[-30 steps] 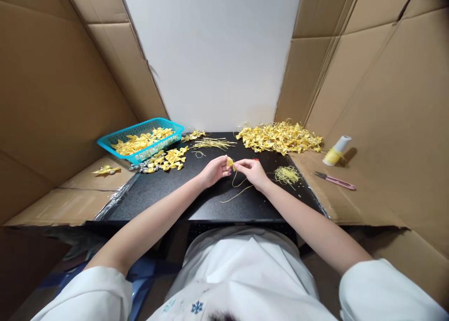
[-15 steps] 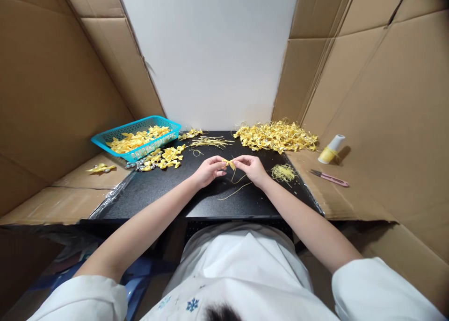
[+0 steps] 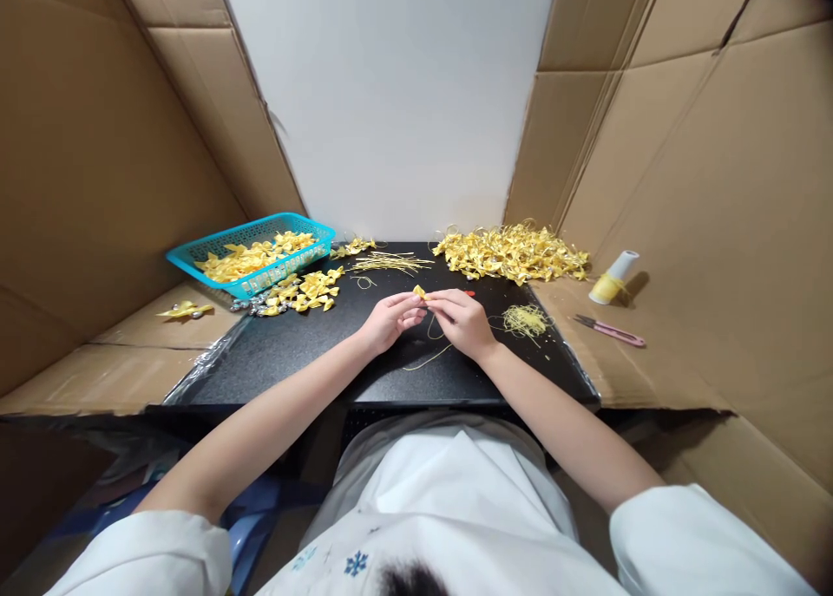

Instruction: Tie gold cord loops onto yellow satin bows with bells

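Note:
Between my fingertips, over the middle of the black tabletop (image 3: 292,362), is a small yellow ribbon bow (image 3: 420,292). My left hand (image 3: 389,320) pinches it from the left, thumb and forefinger closed on it. From the right, my right hand (image 3: 463,320) grips the same bow, its fingers mostly covering that side. A thin yellow cord (image 3: 429,358) trails below the hands onto the table. Just behind my right hand a small red thing (image 3: 469,293) shows in part; its kind is hidden.
A blue basket (image 3: 186,253) of yellow bows stands back left, with loose bows (image 3: 312,291) before it. Cut cords (image 3: 394,264) lie at the back centre. Right are a bow heap (image 3: 514,253), tangled cord (image 3: 526,320), a cord spool (image 3: 613,277) and pink thread snips (image 3: 615,331).
My hands have come closer together around the bow, and my right hand has turned so its fingers cover more of it. The red thing behind it now shows.

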